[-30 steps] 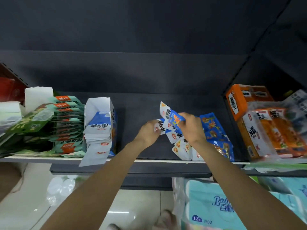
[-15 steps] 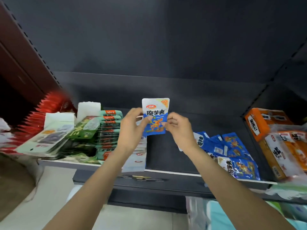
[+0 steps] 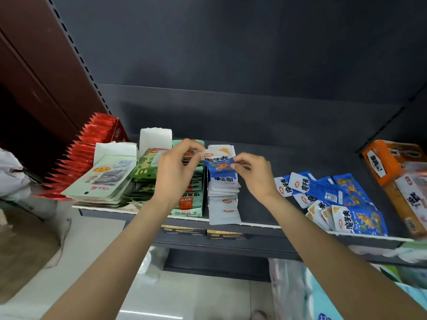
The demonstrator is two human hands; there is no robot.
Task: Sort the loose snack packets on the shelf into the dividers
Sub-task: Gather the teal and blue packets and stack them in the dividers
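In the head view, the left hand [image 3: 178, 172] and the right hand [image 3: 255, 175] each pinched a side edge of a blue-and-white snack packet [image 3: 220, 159], holding it upright just above the white divider box [image 3: 223, 204] stacked with matching packets on the dark shelf [image 3: 261, 197]. A loose pile of blue packets [image 3: 332, 199] lay to the right, well apart. Green packets [image 3: 191, 199] stood just left of the box, red packets [image 3: 90, 148] farther left.
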